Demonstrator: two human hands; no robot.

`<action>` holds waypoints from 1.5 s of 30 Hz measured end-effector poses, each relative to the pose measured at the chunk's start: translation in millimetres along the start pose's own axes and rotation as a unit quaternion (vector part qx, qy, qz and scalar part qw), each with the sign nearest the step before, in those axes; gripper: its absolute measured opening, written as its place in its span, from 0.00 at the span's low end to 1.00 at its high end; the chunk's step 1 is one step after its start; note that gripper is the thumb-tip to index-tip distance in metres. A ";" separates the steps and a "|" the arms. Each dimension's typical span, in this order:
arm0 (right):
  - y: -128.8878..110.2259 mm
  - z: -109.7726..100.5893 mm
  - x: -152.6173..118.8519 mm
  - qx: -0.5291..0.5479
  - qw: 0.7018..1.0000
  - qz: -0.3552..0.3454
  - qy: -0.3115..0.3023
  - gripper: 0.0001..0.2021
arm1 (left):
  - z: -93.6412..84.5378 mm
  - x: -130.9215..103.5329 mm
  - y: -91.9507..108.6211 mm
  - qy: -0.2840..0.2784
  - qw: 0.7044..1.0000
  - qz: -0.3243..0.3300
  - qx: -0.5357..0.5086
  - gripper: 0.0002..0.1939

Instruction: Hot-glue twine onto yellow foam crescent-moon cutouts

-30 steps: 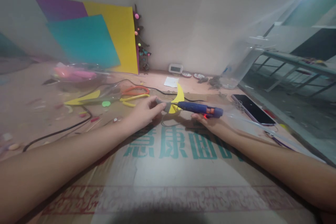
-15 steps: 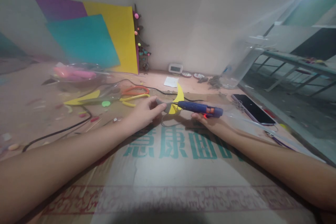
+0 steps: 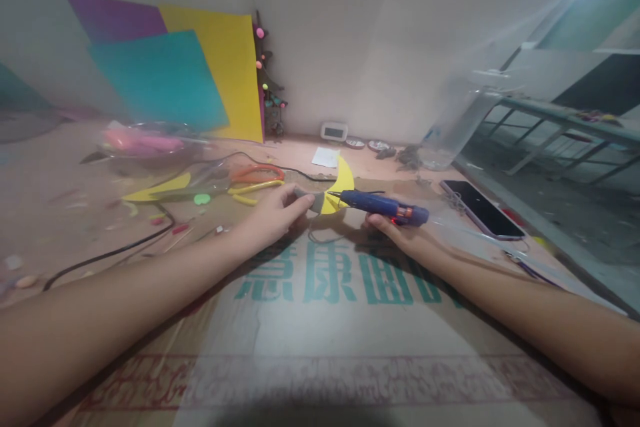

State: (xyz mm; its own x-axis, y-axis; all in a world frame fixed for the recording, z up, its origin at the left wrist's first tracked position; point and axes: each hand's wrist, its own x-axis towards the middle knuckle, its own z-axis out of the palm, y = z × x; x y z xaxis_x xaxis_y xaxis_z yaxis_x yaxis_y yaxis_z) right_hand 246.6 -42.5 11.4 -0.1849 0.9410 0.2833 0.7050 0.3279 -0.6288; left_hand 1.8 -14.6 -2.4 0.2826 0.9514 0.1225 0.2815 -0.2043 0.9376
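Observation:
Between the thumb and fingers of my left hand [image 3: 281,212] is the grey end of a yellow crescent moon cutout [image 3: 345,177], its free tip pointing up and away. A blue hot glue gun [image 3: 376,203] is gripped in my right hand [image 3: 390,228], with a small red light glowing near its handle. The gun's nozzle points left, right at the lower part of the crescent; whether it touches cannot be made out. A thin grey strand loops just below the crescent.
Orange-and-yellow-handled scissors [image 3: 256,180] lie left of the crescent, near a black cord [image 3: 115,253] and scraps. A phone [image 3: 483,209] lies on the right, a clear plastic cup [image 3: 460,127] behind it. Coloured sheets [image 3: 160,80] lean on the wall; cardboard [image 3: 320,333] covers the front.
The glue gun has shifted slightly right and tilted, its nozzle now over the yellow part of the crescent. The crescent has turned a little to the right in my left hand.

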 end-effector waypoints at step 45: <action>8.2 0.8 2.8 -0.008 0.998 0.053 0.034 0.14 | 0.5 0.4 -3.9 -0.018 1.000 0.010 0.008 0.13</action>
State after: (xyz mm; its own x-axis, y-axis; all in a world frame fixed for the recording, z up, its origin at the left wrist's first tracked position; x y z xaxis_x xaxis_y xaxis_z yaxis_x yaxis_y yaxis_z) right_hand 251.4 -37.1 6.5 -0.0628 0.9623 0.2646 0.7287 0.2253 -0.6467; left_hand 1.3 -13.6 -6.2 0.3209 0.9384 0.1285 0.2898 -0.2265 0.9299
